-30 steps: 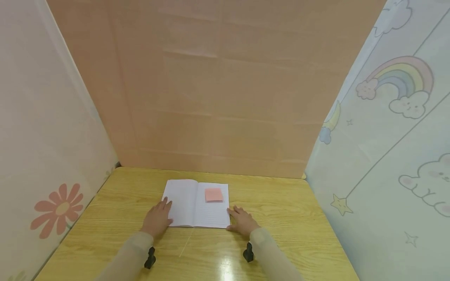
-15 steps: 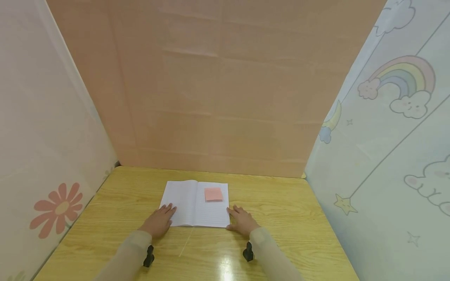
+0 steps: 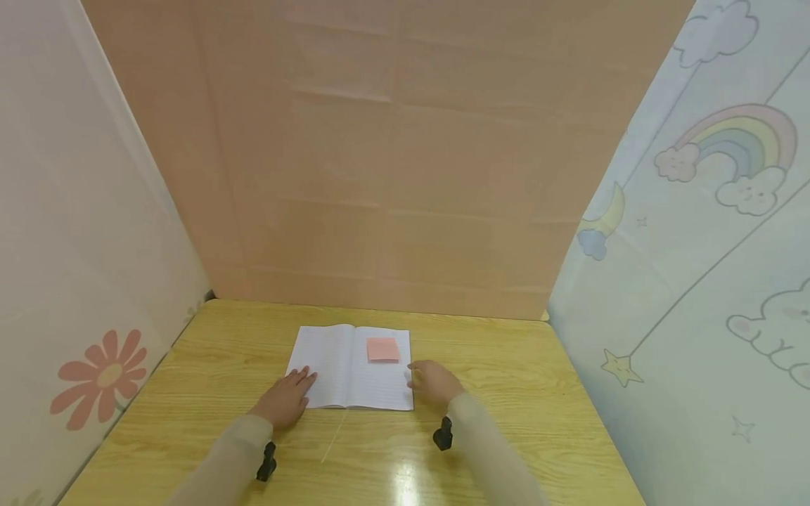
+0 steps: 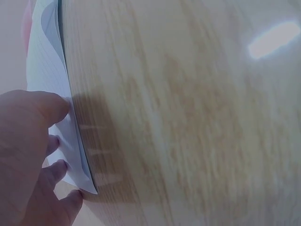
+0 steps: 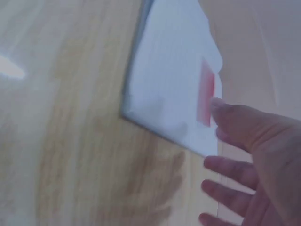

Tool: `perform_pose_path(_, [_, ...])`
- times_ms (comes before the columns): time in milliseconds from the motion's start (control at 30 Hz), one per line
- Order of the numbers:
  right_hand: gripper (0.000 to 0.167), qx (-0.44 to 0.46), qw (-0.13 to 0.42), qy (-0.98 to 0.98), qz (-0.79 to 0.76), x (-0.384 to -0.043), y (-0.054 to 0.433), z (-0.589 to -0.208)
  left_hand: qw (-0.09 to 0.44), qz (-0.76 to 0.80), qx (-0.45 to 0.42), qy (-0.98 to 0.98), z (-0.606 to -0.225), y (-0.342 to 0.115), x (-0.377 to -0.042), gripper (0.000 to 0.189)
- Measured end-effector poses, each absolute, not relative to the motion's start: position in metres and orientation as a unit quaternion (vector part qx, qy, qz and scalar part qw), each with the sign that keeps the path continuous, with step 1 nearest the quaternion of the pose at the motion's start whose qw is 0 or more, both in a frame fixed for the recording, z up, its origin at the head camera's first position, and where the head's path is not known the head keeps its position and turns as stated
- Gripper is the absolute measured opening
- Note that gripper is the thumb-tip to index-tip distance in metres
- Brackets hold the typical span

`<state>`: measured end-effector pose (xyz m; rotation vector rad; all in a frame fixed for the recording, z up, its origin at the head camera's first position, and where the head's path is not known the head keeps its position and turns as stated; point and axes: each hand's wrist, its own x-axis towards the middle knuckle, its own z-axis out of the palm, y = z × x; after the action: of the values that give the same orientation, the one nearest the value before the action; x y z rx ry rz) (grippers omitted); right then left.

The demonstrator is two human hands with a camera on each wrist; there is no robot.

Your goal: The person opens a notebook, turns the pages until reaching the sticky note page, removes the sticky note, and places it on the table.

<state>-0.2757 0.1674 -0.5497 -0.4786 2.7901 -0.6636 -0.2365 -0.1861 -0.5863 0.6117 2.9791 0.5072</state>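
Observation:
An open lined notebook (image 3: 323, 365) lies flat on the table, its white pages spread. On its right page sits a pink sticky note pad (image 3: 382, 349). My left hand (image 3: 283, 400) rests on the lower left corner of the left page, fingers spread; the left wrist view shows the thumb (image 4: 49, 107) on the page near the edge. My right hand (image 3: 435, 383) is raised by the notebook's right edge, holding nothing. In the right wrist view its thumb (image 5: 235, 120) overlaps the view of the pink pad, and the other fingers are loosely bent.
The wood-grain table (image 3: 506, 393) extends around the notebook. A brown paper-like panel (image 3: 386, 176) rises behind it, and printed walls flank both sides. A black device (image 3: 267, 462) is strapped at the left wrist, another (image 3: 444, 433) at the right.
My left hand has slid slightly onto the left page. My right hand has lifted from the right page's lower edge and moved a little farther up, its fingers drawn together.

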Motion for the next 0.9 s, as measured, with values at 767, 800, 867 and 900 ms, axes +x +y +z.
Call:
perform_pose_path(767, [0.036, -0.072, 0.018, 0.895, -0.439, -0.322, 0.134, -0.578, 0.028, 0.156, 0.195, 0.968, -0.588, -0.187, -0.238, 0.049])
perform_pose_path(800, [0.036, -0.069, 0.017, 0.898, -0.435, -0.323, 0.133, -0.581, 0.029, 0.152, 0.194, 0.969, -0.589, -0.186, -0.238, 0.049])
perform_pose_path(867, [0.035, -0.06, 0.015, 0.903, -0.426, -0.325, 0.131, -0.584, 0.03, 0.148, 0.192, 0.97, -0.59, -0.185, -0.237, 0.048])
perform_pose_path(900, [0.034, -0.056, 0.011, 0.905, -0.422, -0.326, 0.13, -0.586, 0.03, 0.147, 0.192, 0.97, -0.59, -0.185, -0.237, 0.048])
